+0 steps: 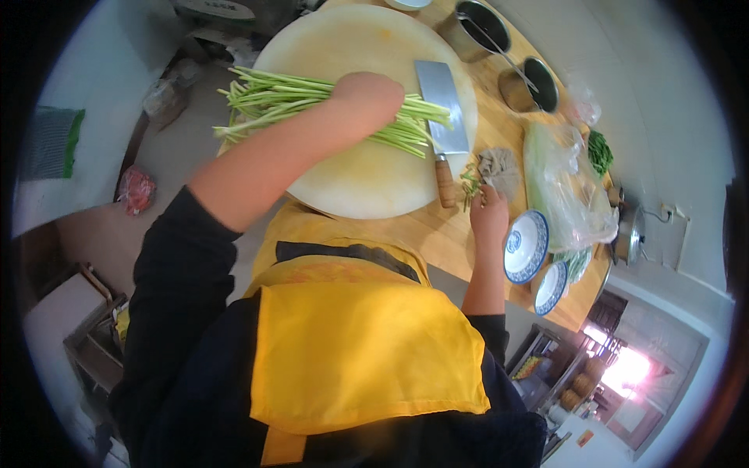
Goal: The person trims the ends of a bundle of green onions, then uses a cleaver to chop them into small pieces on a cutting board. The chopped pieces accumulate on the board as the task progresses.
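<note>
A bundle of long green stalks (pixel 281 96) lies across a large round white cutting board (pixel 363 181). My left hand (pixel 368 96) is closed around the bundle near its right end. A cleaver (pixel 442 105) with a wide steel blade and wooden handle rests on the board's right side, and some stalk ends lie over its blade. Beyond the board's right edge, my right hand (pixel 490 207) pinches small green trimmings (pixel 470 180) just above the wooden table (pixel 450 240). A crumpled grey cloth (pixel 497 167) is beside those fingers.
Two steel pots (pixel 465 44) with ladles stand at the back right. Right of my right hand are a blue-and-white bowl (pixel 526 245), a second one (pixel 550 288), and a clear plastic bag (pixel 570 199) with pale green vegetables. Dark leafy greens (pixel 600 153) lie beyond the bag.
</note>
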Action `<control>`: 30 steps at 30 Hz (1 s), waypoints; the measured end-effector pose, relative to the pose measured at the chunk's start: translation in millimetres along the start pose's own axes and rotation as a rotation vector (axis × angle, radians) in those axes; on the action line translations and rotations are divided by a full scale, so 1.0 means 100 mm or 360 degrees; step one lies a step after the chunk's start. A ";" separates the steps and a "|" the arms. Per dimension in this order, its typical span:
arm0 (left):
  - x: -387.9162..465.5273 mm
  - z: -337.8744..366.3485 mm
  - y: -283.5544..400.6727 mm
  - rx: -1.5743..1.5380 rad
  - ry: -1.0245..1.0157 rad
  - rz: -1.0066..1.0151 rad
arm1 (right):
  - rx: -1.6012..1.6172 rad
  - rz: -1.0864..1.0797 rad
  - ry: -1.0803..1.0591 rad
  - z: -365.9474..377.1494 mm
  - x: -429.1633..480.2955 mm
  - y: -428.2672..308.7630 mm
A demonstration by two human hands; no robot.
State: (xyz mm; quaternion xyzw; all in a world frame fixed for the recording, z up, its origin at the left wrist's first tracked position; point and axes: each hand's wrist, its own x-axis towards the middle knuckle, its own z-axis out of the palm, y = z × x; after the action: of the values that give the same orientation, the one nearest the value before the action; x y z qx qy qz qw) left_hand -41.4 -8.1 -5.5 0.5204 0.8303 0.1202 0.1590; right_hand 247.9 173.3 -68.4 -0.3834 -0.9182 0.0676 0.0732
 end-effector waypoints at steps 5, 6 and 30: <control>0.30 0.21 -0.03 0.0093 -0.0175 -0.0108 | 0.0020 -0.0222 0.0066 -0.05 -0.10 0.02; 0.33 0.23 -0.08 0.0107 -0.0165 -0.0047 | 0.0011 -0.0219 0.0056 -0.09 -0.10 -0.02; -1.39 0.59 -1.15 -0.0725 0.0857 -0.0691 | 0.0718 -0.1426 -0.0232 0.35 0.52 -2.84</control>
State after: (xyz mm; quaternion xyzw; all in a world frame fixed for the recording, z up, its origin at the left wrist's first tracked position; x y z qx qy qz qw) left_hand -56.5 -180.8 -82.8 0.2345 0.8849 0.3965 0.0689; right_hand 8.1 9.8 -47.6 0.0793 -0.9577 0.2529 0.1118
